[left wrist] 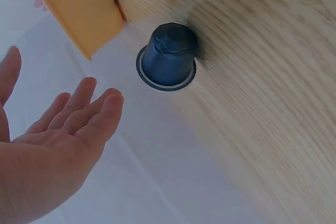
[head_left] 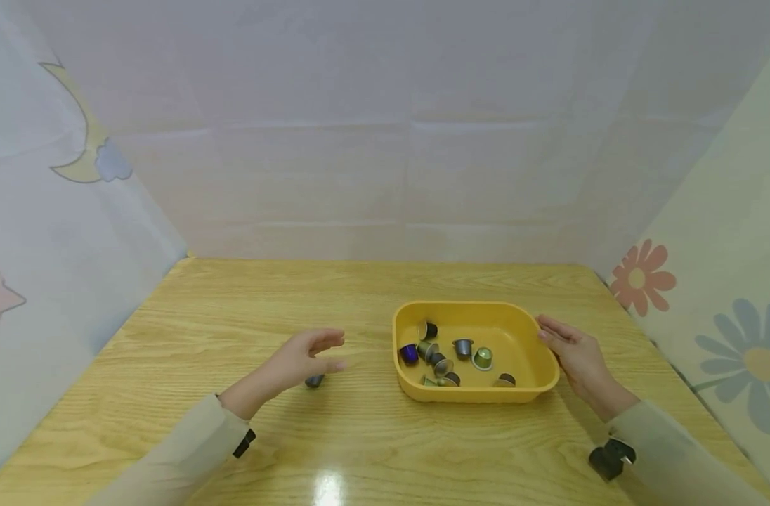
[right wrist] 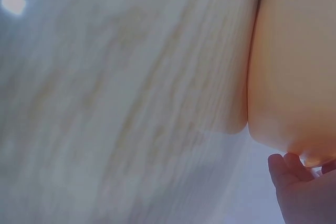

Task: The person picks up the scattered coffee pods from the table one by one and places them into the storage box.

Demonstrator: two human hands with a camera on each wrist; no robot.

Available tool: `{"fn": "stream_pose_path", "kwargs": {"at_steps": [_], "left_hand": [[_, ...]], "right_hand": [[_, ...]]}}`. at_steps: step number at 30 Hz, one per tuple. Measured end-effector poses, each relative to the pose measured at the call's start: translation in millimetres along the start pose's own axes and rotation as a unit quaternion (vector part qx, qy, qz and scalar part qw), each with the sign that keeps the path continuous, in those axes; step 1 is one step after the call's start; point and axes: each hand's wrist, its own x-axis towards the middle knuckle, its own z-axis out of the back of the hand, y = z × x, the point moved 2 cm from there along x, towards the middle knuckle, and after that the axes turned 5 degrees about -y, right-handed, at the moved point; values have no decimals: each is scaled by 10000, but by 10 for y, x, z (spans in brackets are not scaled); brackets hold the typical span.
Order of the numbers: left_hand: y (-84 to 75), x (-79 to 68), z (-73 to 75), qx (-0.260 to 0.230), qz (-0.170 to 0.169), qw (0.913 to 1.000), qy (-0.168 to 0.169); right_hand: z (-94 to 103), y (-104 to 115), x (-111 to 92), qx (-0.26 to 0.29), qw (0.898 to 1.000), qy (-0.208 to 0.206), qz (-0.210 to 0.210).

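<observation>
My left hand point(head_left: 296, 360) hovers over the table, its fingers spread from the thumb with nothing between them. Just beneath it a dark blue-grey coffee capsule point(head_left: 314, 381) lies on the wood; in the left wrist view this capsule point(left wrist: 169, 59) is beyond the fingertips, apart from them. To the right is a yellow plastic bin point(head_left: 473, 395) holding several coffee capsules, among them a purple-blue capsule point(head_left: 409, 353), a green capsule point(head_left: 483, 358) and a grey capsule point(head_left: 463, 348). My right hand point(head_left: 581, 362) holds the bin's right end at the rim, fingertips against the wall.
The wooden table point(head_left: 265, 295) meets a pale cloth backdrop point(head_left: 334, 176) at the back. Printed cloth stands at both sides, with a moon point(head_left: 81, 169) on the left and flowers point(head_left: 636, 278) on the right. Each sleeve has a black device at the wrist.
</observation>
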Motion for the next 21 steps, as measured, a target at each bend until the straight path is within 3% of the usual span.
{"fn": "stream_pose_path", "kwargs": {"at_steps": [9, 21], "left_hand": [[176, -83, 94, 702, 156, 9973, 150], [290, -112, 165, 858, 313, 9953, 333]], "right_hand": [[0, 0, 18, -17, 10000, 38, 84], [5, -8, 20, -208, 9998, 5, -70]]}}
